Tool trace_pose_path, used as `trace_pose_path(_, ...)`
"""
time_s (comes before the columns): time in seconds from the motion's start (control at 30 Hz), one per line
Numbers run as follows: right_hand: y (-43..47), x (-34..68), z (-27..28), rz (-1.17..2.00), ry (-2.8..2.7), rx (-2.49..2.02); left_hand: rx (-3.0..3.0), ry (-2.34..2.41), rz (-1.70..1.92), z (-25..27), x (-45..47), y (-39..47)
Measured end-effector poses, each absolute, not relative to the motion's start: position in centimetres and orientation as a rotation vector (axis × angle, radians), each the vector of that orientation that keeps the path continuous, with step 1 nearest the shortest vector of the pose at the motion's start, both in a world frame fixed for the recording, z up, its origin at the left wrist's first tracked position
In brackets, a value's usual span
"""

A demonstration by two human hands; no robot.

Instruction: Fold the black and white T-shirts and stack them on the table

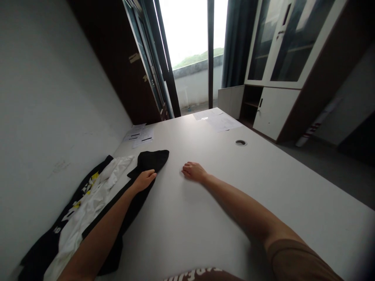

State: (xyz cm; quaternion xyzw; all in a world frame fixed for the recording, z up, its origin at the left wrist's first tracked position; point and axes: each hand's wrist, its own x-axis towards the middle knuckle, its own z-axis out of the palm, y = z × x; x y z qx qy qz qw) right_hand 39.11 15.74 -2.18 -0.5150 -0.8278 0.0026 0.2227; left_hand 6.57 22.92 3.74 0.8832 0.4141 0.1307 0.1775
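My left hand (145,179) is closed on a black garment (152,159), which lies partly crumpled along the left of the white table (187,234). My left forearm covers part of the cloth, so its exact kind does not show. To the right, my right hand (193,171) rests on the bare tabletop with its fingers curled together, apart from the garment. No object shows in it. Beyond my left arm lies a crumpled white garment (96,199). Beside that, against the wall, is a black garment with yellow and white print (77,205).
Printed sheets (140,134) lie at the table's far left, and more papers (219,119) at its far end. A round cable hole (241,143) is near the right edge. A white cabinet (278,109) stands beyond, with one lower door open.
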Motion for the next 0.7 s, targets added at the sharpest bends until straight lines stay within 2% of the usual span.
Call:
trace_pose_path(0.2, 15.6, 39.2, -2.1, 0.008, -2.024, -1.475, 2.621, 1.117, 0.253, -1.0, 17.4, 16.1)
trace_pose_path(0.33, 16.1, 39.5, -2.7, 0.110, -1.893, -1.575, 2.684, 1.131, 0.288, -2.1, 20.1, 13.2)
trace_pose_path(0.53, 15.4, 38.7, -2.1, 0.066, -2.083, -1.715, 2.589, 0.956, 0.448, 0.3, 16.2, 13.4)
trace_pose_path(0.7, 15.0, 36.8, -1.6, 0.013, -2.138, -1.885, 2.704, 1.210, 0.555, 1.2, 9.2, 15.2)
